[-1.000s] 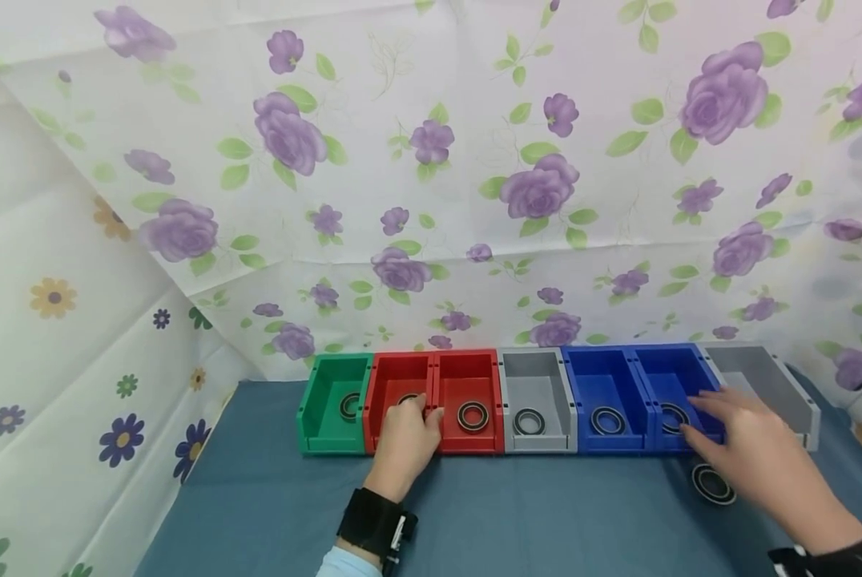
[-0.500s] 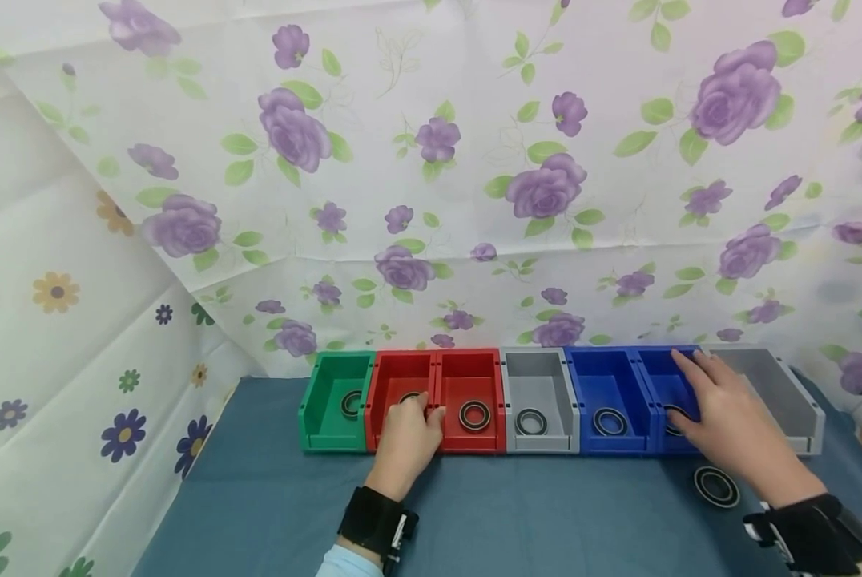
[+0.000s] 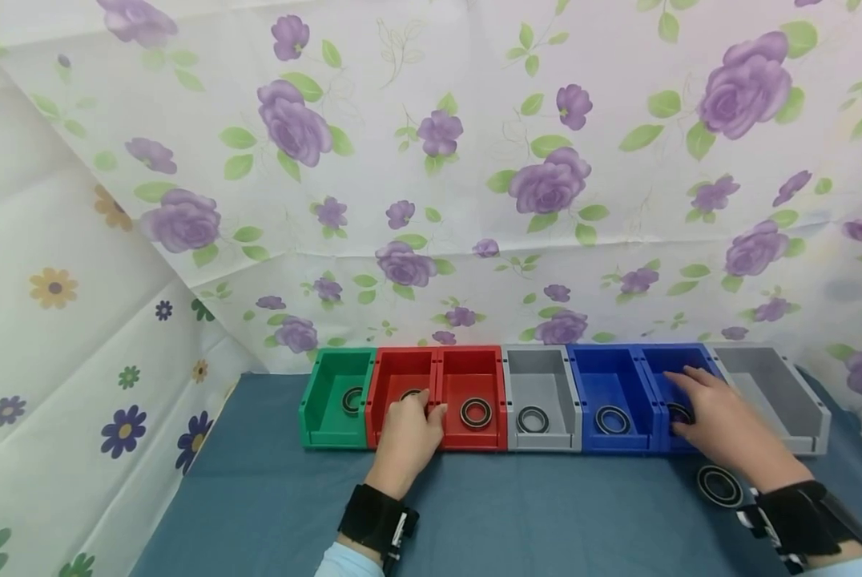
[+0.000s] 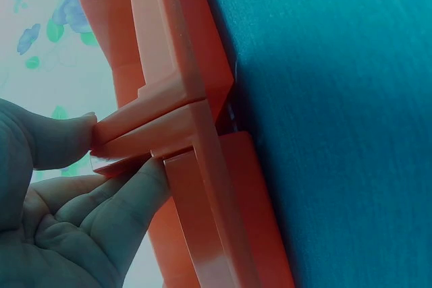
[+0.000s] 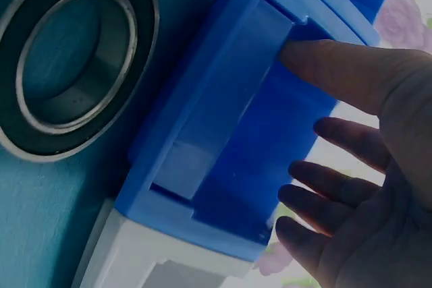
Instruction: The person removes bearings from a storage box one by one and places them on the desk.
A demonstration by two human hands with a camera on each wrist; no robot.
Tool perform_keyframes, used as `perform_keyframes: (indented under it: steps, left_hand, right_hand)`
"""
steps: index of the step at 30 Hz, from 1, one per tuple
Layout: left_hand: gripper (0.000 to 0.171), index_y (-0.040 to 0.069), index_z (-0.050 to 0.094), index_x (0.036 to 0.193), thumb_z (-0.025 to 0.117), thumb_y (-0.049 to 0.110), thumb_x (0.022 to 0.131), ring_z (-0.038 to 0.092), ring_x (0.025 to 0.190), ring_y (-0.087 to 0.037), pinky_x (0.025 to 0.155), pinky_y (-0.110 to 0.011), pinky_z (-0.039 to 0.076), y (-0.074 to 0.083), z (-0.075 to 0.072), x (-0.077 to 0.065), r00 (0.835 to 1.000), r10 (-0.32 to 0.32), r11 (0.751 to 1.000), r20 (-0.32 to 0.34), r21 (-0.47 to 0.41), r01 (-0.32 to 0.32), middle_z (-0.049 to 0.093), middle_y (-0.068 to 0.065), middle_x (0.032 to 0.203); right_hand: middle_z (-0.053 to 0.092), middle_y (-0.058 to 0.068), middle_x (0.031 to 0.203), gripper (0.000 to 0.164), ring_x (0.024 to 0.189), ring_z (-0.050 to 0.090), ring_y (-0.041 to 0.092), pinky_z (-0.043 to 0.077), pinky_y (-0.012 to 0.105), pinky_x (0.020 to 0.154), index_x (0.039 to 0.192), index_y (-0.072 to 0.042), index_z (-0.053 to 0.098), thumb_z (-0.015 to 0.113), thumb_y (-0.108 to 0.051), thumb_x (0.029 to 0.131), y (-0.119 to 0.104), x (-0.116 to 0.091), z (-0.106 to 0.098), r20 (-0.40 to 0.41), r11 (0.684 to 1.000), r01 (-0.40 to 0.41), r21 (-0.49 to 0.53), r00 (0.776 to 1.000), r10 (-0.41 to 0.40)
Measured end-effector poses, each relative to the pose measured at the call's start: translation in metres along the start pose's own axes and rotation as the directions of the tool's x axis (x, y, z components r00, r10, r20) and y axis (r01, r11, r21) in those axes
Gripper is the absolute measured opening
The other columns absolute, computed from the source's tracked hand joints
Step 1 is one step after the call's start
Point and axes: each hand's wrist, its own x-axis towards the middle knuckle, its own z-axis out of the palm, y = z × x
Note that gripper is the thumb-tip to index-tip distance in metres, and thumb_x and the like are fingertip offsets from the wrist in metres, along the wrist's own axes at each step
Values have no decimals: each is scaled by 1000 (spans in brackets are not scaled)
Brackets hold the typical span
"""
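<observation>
In the head view my left hand (image 3: pixel 405 437) pinches the touching side walls of the left red bin (image 3: pixel 388 377) and the right red bin (image 3: pixel 467 373). The left wrist view shows its thumb (image 4: pixel 64 141) on one side and its fingers on the other. My right hand (image 3: pixel 734 433) is over the right blue bin (image 3: pixel 672 365), fingers spread. Its thumb (image 5: pixel 324 62) reaches inside the front of that bin. A ring bearing (image 3: pixel 679 412) lies there, partly hidden by the hand. Below it, a larger bearing (image 5: pixel 147 32) lies on the blue cloth.
The bins stand in one row against a flowered sheet (image 3: pixel 438 296). Single bearings lie in the green bin (image 3: pixel 337 369), both red bins, the middle grey bin (image 3: pixel 535 373) and the left blue bin (image 3: pixel 604 369). Another grey bin (image 3: pixel 770 385) ends the row at the right.
My right hand shifts left and farther over the right blue bin, its fingertips rising toward the back and then lowering. The left hand keeps its hold on the red bins' walls.
</observation>
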Motion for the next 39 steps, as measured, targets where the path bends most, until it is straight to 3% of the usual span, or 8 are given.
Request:
perform_keyframes:
  steps: [11, 19, 28, 32, 39]
  left_hand:
    - [49, 2, 52, 129, 60, 32, 91, 50, 51, -8, 49, -23, 45, 1, -1, 0, 1000, -2, 1000, 6, 0, 2, 51, 3, 67]
    - [46, 1, 53, 128, 60, 28, 91, 49, 48, -10, 45, -26, 43, 1, -1, 0, 1000, 12, 1000, 1, 5, -12, 49, 1, 62]
    - [43, 3, 56, 124, 59, 31, 92, 50, 50, -10, 47, -25, 44, 2, -1, 1, 1000, 4, 1000, 13, -7, -4, 50, 1, 63]
    - [46, 2, 54, 127, 59, 31, 91, 50, 50, -10, 47, -25, 44, 2, -2, 1, 1000, 6, 1000, 5, -4, -6, 50, 2, 63]
    - [47, 2, 54, 128, 59, 31, 91, 49, 48, -10, 46, -25, 43, 2, -1, 1, 1000, -4, 1000, 2, 19, 4, 50, 2, 63]
  right_hand:
    - [45, 34, 123, 63, 110, 43, 50, 38, 59, 85, 126, 10, 47, 72, -7, 70, -1, 12, 8, 87, 1000, -16, 16, 996, 15]
    - [50, 34, 114, 59, 105, 47, 49, 39, 60, 83, 123, 11, 49, 67, -5, 69, 1, 18, 12, 156, 995, -96, 18, 984, 92]
    - [47, 37, 116, 55, 105, 46, 51, 37, 61, 84, 121, 15, 47, 63, -4, 72, 5, 20, 18, 210, 984, -170, 49, 965, 156]
    - [50, 35, 113, 52, 99, 51, 47, 39, 61, 82, 119, 14, 49, 64, -4, 72, 4, 20, 17, 207, 985, -169, 47, 966, 156]
    - [54, 32, 106, 48, 77, 53, 29, 45, 52, 70, 115, 14, 52, 62, -2, 71, 3, 20, 16, 224, 986, -162, 31, 963, 151]
